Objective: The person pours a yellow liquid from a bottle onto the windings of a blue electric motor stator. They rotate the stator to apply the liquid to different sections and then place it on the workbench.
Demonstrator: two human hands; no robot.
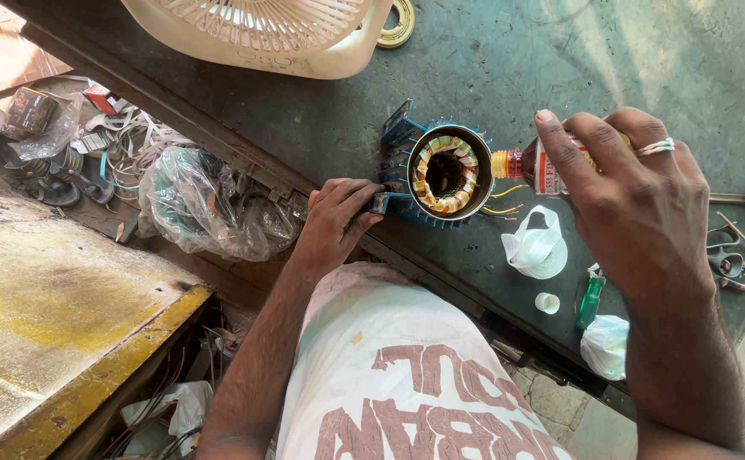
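Note:
A blue finned motor stator (440, 173) with copper and yellow windings stands on the dark workbench (509, 60). My left hand (338, 217) grips its blue fins at the left side. My right hand (628, 187) holds a small bottle (526, 163) of reddish liquid, tipped sideways with its yellow neck touching the stator's right rim. Thin yellow and red wires (504, 204) trail from the stator toward me.
A cream fan grille (261, 30) lies at the bench's far edge. A white tape roll (536, 247), white cap (547, 302), green lighter (591, 298), white bag (604, 345) and scissors (726, 251) lie at the right. A plastic bag (210, 209) of parts sits left.

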